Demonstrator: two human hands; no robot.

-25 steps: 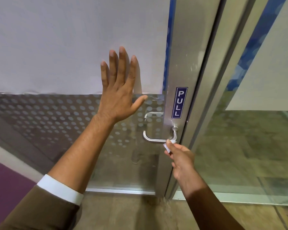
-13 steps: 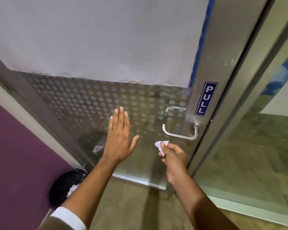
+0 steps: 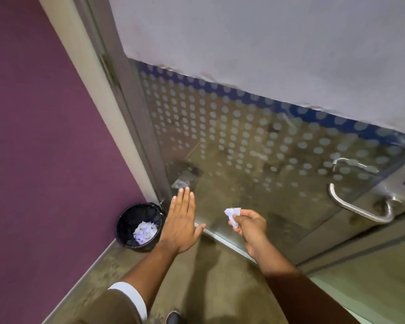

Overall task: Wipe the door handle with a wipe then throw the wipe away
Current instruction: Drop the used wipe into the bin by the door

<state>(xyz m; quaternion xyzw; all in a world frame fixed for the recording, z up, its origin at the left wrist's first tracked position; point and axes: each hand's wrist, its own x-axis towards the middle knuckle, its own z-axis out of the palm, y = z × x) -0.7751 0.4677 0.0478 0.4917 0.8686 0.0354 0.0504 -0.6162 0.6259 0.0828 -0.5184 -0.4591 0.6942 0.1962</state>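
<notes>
At far left, a purple wall (image 3: 45, 148) meets the floor (image 3: 215, 277), and a pale door frame (image 3: 98, 94) runs down beside it. In the corner at the foot of the frame stands a black waste bin (image 3: 126, 232), lined with a dark bag and holding crumpled white paper (image 3: 145, 231); it lies to the left of both hands and slightly below the level of the grip. The left hand (image 3: 181, 224) is spread flat with its fingers together and extended, thumb out to the right, palm facing the glass door (image 3: 255, 160); it holds nothing, and whether it touches the glass cannot be told. Its forearm ends in a white cuff (image 3: 131, 298) under a brown sleeve (image 3: 98, 309). Just to the right, apart from the left hand, the right hand (image 3: 250, 226) is closed on a small crumpled white wipe (image 3: 232, 212), pinched between thumb and fingertips, with the wipe protruding to the upper left of the grip. The wipe is held in the air in front of the lower glass, between the bin and the handle. Well to the right of the grip and a little higher, the metal door handle (image 3: 358, 208) projects from the door's steel stile (image 3: 402, 192), untouched by either hand. Above the grip, frosted dots (image 3: 220, 127) pattern the glass beneath a white opaque panel (image 3: 267, 43). A dark shoe tip (image 3: 173, 318) shows at the bottom edge.
</notes>
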